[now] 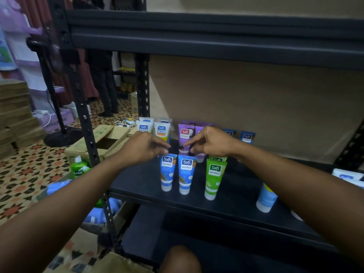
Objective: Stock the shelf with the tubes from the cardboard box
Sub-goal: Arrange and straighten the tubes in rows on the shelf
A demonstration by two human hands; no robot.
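- Mid-frame, the left hand pinches the top of one blue tube; the right hand, fingers narrowed, touches the top of the second blue tube. I cannot tell if it grips.
- Both tubes stand cap-down on the shelf, left of the green tube.
- Best to square them gently, labels forward, and let go only when steady.
- More stock sits in the cardboard box at left.

Both arms enter from the lower corners, bare from elbow to fingertips; no sleeve, glove, watch or ring is visible. The left hand and right hand each show slender fingers with short nails. A bare knee shows at the bottom edge, uncovered.
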